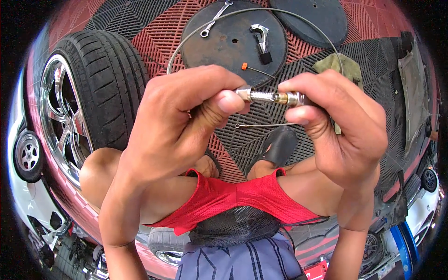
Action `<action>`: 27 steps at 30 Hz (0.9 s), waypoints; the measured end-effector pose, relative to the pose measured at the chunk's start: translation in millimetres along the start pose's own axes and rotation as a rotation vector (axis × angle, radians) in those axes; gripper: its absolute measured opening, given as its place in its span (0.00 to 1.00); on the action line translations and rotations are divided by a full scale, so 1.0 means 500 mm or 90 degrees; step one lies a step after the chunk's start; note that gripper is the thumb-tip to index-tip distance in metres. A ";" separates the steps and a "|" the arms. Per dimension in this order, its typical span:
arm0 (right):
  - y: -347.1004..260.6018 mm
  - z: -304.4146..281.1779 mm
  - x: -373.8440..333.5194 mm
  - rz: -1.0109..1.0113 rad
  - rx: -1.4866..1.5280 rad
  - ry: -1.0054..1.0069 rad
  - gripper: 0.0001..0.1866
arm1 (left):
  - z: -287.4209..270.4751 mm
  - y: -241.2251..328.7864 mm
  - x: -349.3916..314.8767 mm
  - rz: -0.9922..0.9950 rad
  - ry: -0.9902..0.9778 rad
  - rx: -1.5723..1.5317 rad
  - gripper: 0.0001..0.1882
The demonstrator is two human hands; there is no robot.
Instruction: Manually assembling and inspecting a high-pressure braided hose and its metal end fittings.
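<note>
In front of me, at chest height, my left hand [186, 112] pinches a silver hex nut [244, 94] between thumb and forefinger. A short stretch of braided steel hose [262, 96] runs out of the nut toward the right. My right hand [340, 121] closes thumb and forefinger on a silver hose fitting [294, 98] with a brass-coloured part at its inner end. The braided hose meets that brass part; whether it sits inside cannot be made out. Behind both hands a thin grey braided line [256, 9] arcs in a wide loop.
A round black plate [205, 51] carries a combination wrench [215, 19], a small tube cutter [261, 39] and an orange-capped piece [245, 66]. A tyre on a chrome wheel [100, 79] stands at left. An olive cloth [347, 67] lies at right on red and black grid flooring [233, 154].
</note>
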State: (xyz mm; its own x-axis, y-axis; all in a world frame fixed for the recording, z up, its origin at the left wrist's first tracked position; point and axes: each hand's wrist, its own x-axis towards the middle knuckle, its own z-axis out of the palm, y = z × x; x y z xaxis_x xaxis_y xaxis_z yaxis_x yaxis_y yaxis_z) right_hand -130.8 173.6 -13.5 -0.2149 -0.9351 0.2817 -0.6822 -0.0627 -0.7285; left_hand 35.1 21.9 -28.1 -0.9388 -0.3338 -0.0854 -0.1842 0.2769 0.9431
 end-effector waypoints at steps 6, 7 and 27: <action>-0.001 0.000 0.002 -0.010 -0.015 -0.005 0.12 | -0.001 -0.005 -0.002 0.019 0.008 0.021 0.18; 0.001 0.001 0.001 -0.021 -0.026 -0.005 0.12 | -0.001 -0.006 -0.002 0.029 0.012 0.026 0.18; 0.013 0.029 -0.004 -0.110 -0.189 0.003 0.17 | 0.005 -0.008 -0.006 0.031 0.040 0.174 0.10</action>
State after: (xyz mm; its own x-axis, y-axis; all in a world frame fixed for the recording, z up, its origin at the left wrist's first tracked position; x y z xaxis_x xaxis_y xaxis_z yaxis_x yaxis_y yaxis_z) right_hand -124.7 170.1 -28.1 -0.0813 -0.9182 0.3877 -0.8820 -0.1149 -0.4570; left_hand 38.1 24.2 -32.7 -0.9299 -0.3676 -0.0139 -0.2194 0.5239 0.8230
